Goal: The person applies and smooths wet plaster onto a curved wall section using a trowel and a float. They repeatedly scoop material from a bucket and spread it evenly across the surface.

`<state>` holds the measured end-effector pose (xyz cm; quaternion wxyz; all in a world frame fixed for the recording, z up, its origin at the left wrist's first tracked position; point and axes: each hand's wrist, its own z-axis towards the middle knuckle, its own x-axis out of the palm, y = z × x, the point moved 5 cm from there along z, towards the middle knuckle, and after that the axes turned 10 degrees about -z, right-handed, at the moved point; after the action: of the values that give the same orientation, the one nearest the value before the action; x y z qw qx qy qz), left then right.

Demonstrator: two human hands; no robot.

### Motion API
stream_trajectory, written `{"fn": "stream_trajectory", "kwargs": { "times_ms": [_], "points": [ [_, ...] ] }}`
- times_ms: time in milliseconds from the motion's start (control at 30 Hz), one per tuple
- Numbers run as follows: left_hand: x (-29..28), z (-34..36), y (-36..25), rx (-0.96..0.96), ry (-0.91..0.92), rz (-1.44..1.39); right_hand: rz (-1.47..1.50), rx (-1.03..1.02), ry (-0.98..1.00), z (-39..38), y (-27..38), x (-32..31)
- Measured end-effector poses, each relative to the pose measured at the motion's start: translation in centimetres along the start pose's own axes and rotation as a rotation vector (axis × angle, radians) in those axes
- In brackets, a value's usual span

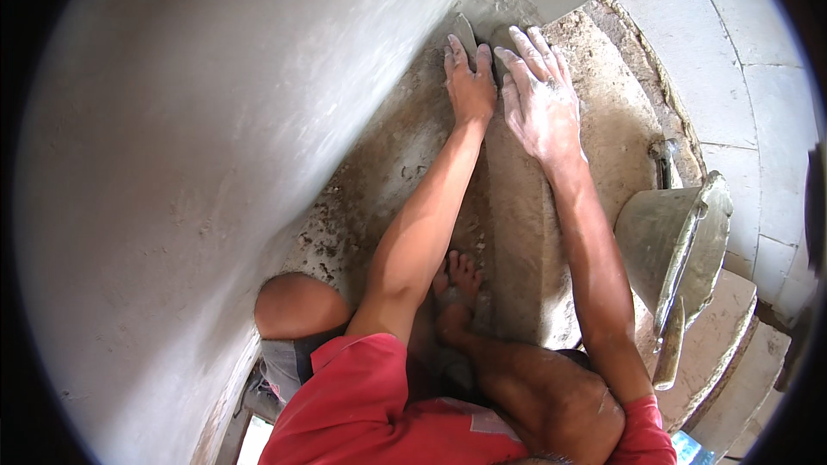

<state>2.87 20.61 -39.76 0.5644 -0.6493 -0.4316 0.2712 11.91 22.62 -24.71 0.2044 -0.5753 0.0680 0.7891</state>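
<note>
My left hand (472, 93), powdered at the fingertips, reaches to the foot of the plastered wall. Between its fingers and thumb stands a thin grey flat blade (465, 34), its pointed end showing past the fingers; the rest is hidden. Close to its right, my right hand (544, 102) is coated in white plaster. Its fingers are stretched out, touching the corner where the step (521, 232) meets smooth grey plaster (508, 0). Nothing shows in the right hand.
A tall curved plastered wall (189, 146) fills the left side. On the right a plaster-crusted bucket (659, 224) stands on the steps, a wooden handle (670, 349) beside its rim. Pale floor tiles (724, 60) lie beyond. My bare foot (461, 280) is below the hands.
</note>
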Motion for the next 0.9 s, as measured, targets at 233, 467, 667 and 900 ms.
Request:
{"fn": "stream_trajectory", "kwargs": {
  "times_ms": [233, 467, 667, 900],
  "points": [
    [-0.3, -1.1, -0.2, -0.06, 0.18, 0.001, -0.043, -0.007, -0.022, 0.3, 0.0, 0.1],
    [-1.4, -2.4, -1.0, -0.028, 0.159, 0.02, 0.022, -0.014, -0.035, 0.2, -0.1, -0.2],
    [-0.8, 0.1, -2.1, 0.01, -0.02, 0.019, 0.041, 0.009, -0.008, 0.0, -0.3, -0.1],
    [0.0, -1.2, -1.0, 0.045, 0.083, 0.048, 0.052, 0.011, -0.029, 0.2, -0.3, 0.0]
  ]
}}
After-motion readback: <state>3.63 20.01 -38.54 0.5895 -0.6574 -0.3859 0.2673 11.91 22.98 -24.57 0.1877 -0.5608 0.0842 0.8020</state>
